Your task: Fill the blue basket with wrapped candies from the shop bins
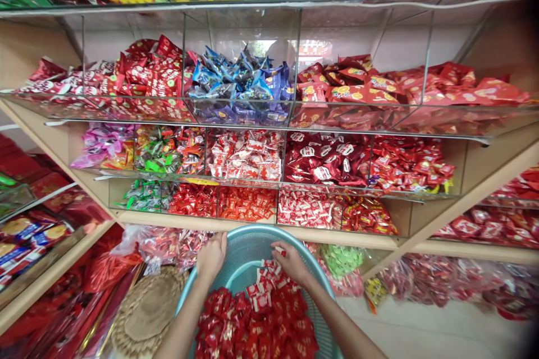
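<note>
A teal plastic basket (241, 235) stands below the shelves, with red-wrapped candies (248, 322) heaped in its near part. Smaller white-and-red wrapped candies (266, 286) lie on the far side of that heap. My left hand (210, 259) is closed on the basket's rim at the far left. Over the inside of the basket, my right hand (290, 261) has its fingers curled, and a small white-and-red wrapped candy shows at its fingertips. Part of the right palm is hidden, so more candies there cannot be made out.
Clear-walled shelf bins rise ahead, holding blue packets (236, 81), maroon packets (324, 157) and white-and-red candies (305, 207). A round woven straw seat (145, 311) is left of the basket. Bagged goods (446, 277) lie under the shelf at right.
</note>
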The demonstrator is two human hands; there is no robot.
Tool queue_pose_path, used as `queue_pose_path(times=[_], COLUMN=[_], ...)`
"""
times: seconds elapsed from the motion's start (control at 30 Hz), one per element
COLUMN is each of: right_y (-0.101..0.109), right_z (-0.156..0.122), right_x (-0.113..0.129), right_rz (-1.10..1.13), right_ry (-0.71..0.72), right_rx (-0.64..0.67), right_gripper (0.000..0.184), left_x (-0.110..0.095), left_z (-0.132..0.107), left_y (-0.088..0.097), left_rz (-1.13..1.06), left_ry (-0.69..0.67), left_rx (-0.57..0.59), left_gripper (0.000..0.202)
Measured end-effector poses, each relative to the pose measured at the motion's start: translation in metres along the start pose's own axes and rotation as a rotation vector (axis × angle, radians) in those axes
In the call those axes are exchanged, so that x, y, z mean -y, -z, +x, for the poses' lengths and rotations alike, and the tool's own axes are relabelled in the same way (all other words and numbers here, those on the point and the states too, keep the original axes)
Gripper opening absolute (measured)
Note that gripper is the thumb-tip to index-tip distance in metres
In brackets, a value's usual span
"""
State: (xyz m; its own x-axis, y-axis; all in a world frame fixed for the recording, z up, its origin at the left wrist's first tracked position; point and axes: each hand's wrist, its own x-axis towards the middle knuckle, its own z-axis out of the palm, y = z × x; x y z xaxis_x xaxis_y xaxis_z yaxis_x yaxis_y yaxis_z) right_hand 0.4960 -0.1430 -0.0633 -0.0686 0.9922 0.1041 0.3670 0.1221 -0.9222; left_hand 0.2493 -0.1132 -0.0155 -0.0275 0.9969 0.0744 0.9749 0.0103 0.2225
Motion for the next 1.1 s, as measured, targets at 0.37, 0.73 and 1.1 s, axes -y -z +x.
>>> queue_pose_path(times=[0.37,0.73,1.1], right_y=[0.015,0.031,0.024], right_z=[-0.007,-0.017,-0.040], right_x=[0.020,0.045,0.021], right_rz=[-0.157,0.751,-0.700], right_ry=[0.060,-0.486,-0.030], right_rx=[-0.016,0.040,0.037], right_gripper=[0.032,0.032,0.034], left_x=[0.001,0.001,-0.001], left_z=[0.001,0.001,0.000], left_y=[-0.002,-0.001,0.002], left_rz=[0.016,0.014,0.019], left_ry=[0.000,-0.018,-0.019], left_rx=[0.011,0.003,0.004], left_gripper=[0.052,0.054,0.054])
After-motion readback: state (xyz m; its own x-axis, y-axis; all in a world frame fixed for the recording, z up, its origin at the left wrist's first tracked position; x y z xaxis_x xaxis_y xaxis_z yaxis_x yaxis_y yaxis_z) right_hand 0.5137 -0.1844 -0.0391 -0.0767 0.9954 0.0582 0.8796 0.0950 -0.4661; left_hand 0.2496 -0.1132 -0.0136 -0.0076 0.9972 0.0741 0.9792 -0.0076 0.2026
